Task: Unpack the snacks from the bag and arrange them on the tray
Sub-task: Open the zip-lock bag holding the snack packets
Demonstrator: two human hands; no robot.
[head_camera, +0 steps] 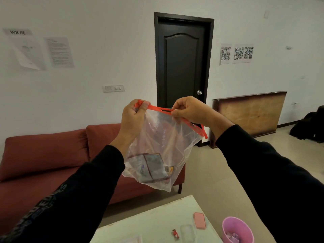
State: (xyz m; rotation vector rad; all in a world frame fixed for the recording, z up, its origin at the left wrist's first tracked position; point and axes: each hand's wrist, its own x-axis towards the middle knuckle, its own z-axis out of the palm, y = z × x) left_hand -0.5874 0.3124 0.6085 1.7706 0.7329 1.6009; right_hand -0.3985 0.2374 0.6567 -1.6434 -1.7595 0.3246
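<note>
Early stage: nothing unpacked yet, as far as I can see.

Bag (pixel 163 146) is held up in the air in front of the person, above the near corner of the worktop (pixel 154 220). Clear plastic with a red zip strip (pixel 175 114) along the top. Left hand (pixel 135 116) is curled round the left end of the strip, bunching it. Right hand (pixel 189 111) pinches the strip near its middle between thumb and fingers. A short gap shows in the strip between the two hands, so my read is the mouth is just being pulled open; the rest of the strip out to the right end looks closed.

Snacks are in the bag's bottom: one greyish packet (pixel 149 168) plainly visible, with a bit of orange just right of it that may be a second item. Count inside, can't tell.

Tray: not identifiable. Something flat and pale sits at the bottom edge of the worktop, cut off by the frame, can't say what it is.

Also on the worktop: pink phone-like case (pixel 199 220), pink cup (pixel 236 228) with wrapped bits inside, small red item (pixel 174 233), a clear object beside it.

Left to do: finish opening the bag, pull every snack out, lay them on the tray. So essentially the whole task.
</note>
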